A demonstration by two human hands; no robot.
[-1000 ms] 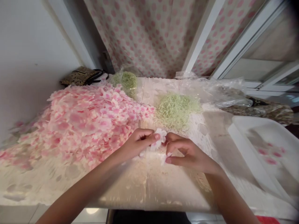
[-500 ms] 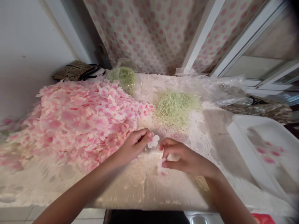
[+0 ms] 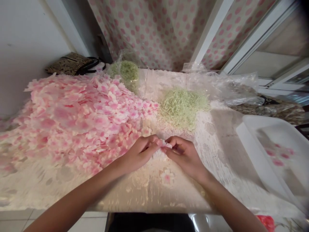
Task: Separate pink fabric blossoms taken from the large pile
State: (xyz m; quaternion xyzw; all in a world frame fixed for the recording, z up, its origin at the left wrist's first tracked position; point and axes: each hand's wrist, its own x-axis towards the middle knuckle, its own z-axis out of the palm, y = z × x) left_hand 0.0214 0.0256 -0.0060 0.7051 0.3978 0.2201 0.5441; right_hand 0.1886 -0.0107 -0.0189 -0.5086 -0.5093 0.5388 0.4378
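Both my left hand [image 3: 138,154] and my right hand [image 3: 184,155] were pinched shut on one small pale flower [image 3: 164,145] just above the tabletop [image 3: 149,193], near the pink petal pile [image 3: 79,116], and I think a soft pinch was best so it would not tear.

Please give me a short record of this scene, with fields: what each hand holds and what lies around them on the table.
left hand: pinches a small pale flower at the fingertips
right hand: pinches the same flower from the other side
left of hands: large heap of pink petals
behind hands: loose green strands; further back, a green bundle in clear plastic
near front edge: one single flower lying flat
far right: white tray with a few pink pieces
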